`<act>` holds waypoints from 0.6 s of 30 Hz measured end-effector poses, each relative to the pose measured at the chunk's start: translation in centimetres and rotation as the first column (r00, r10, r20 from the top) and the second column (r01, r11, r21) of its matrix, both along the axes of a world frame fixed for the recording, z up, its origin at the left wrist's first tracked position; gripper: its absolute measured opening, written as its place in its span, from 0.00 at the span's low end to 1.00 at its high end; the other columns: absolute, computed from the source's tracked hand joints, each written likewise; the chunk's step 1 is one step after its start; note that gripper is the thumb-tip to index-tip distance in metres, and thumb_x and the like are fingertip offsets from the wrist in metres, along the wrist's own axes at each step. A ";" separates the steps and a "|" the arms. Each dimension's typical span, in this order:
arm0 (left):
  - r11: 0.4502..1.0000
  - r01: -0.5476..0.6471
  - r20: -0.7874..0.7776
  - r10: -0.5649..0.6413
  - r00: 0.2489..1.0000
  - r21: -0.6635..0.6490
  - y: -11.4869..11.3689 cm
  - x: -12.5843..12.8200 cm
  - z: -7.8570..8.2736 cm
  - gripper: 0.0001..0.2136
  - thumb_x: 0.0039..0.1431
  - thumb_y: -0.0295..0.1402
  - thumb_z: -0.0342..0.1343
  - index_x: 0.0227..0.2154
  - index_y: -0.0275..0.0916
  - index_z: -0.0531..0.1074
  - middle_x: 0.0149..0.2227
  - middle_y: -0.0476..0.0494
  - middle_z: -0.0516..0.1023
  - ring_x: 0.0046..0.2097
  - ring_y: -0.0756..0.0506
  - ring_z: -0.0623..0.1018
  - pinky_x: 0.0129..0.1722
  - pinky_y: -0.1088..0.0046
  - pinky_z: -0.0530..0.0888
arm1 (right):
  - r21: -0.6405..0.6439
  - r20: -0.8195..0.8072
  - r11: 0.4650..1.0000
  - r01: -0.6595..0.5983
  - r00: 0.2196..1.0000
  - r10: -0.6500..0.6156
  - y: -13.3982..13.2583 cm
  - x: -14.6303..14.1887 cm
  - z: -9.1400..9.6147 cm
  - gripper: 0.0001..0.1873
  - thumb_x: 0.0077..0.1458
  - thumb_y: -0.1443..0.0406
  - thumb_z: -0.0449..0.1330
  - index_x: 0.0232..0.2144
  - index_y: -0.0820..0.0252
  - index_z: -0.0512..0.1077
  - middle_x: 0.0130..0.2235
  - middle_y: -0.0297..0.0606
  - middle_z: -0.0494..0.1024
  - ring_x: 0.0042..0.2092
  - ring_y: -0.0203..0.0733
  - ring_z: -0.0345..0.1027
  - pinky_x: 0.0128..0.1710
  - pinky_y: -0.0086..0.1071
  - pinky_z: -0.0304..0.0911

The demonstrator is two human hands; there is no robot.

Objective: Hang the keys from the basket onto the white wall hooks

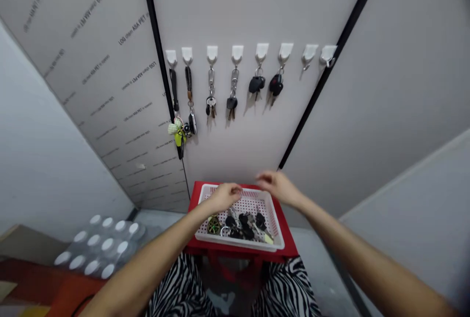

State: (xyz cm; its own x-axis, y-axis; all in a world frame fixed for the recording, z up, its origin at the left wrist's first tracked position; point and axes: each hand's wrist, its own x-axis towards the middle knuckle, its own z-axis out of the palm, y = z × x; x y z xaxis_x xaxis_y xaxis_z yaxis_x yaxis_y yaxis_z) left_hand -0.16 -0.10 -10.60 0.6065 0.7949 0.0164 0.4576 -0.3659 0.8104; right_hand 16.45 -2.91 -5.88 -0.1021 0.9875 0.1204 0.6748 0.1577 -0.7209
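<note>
My left hand (225, 196) is over the back left part of a white plastic basket (278, 231), fingers loosely bent and nothing visible in them. My right hand (278, 185) hovers beyond the basket's back right corner; its fingers are smeared by motion. In the basket lies a heap of keys (246, 226) with black heads, along with a round gold-coloured keychain (213, 225). On the wall above, white hooks (237, 53) form a row. Several carry keys, among them a black car key (276, 85) and a bunch with a yellow-green tag (179, 138). The two rightmost hooks (310, 52) are bare.
The basket rests on a red stool (290, 246) in front of my knees in zebra-striped trousers (183, 287). To the left stands a pack of white-capped bottles (101, 243) beside a cardboard box (33, 243). Black strips (312, 99) run down the wall panels.
</note>
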 end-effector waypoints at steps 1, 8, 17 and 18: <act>0.999 0.014 -0.052 -0.012 0.999 0.030 -0.5 -0.7 -1.0 0.14 0.42 0.28 0.45 0.35 0.33 0.65 0.29 0.45 0.70 0.30 0.51 0.68 0.32 0.76 0.64 | -0.060 0.057 0.994 -0.088 0.994 0.091 -1.1 -0.6 -2.0 0.07 0.38 0.69 0.49 0.23 0.63 0.66 0.21 0.32 0.68 0.22 0.30 0.59 0.24 0.25 0.55; 0.957 0.179 -0.305 -0.105 0.947 0.227 -2.7 -1.9 -3.1 0.13 0.40 0.29 0.48 0.33 0.39 0.66 0.32 0.47 0.69 0.36 0.49 0.66 0.37 0.75 0.61 | -0.075 0.403 0.986 -0.146 0.901 0.164 -4.0 -2.4 -7.3 0.10 0.36 0.71 0.50 0.26 0.60 0.66 0.28 0.36 0.69 0.32 0.36 0.59 0.31 0.27 0.52; 0.961 0.166 -0.321 -0.089 0.943 0.221 -3.0 -1.7 -3.6 0.16 0.38 0.29 0.50 0.36 0.39 0.63 0.32 0.47 0.69 0.36 0.48 0.65 0.35 0.75 0.61 | -0.081 0.522 0.994 -0.074 0.846 0.106 -3.3 -2.8 -7.5 0.16 0.38 0.70 0.48 0.34 0.58 0.63 0.35 0.39 0.68 0.37 0.39 0.60 0.33 0.28 0.52; 0.957 0.180 -0.328 -0.098 0.939 0.228 -3.0 -1.8 -3.6 0.14 0.38 0.29 0.50 0.33 0.39 0.65 0.32 0.47 0.69 0.36 0.48 0.65 0.35 0.76 0.61 | -0.093 0.525 0.994 -0.062 0.845 0.101 -3.2 -2.8 -7.5 0.15 0.38 0.69 0.49 0.33 0.58 0.63 0.34 0.39 0.69 0.37 0.39 0.60 0.33 0.28 0.52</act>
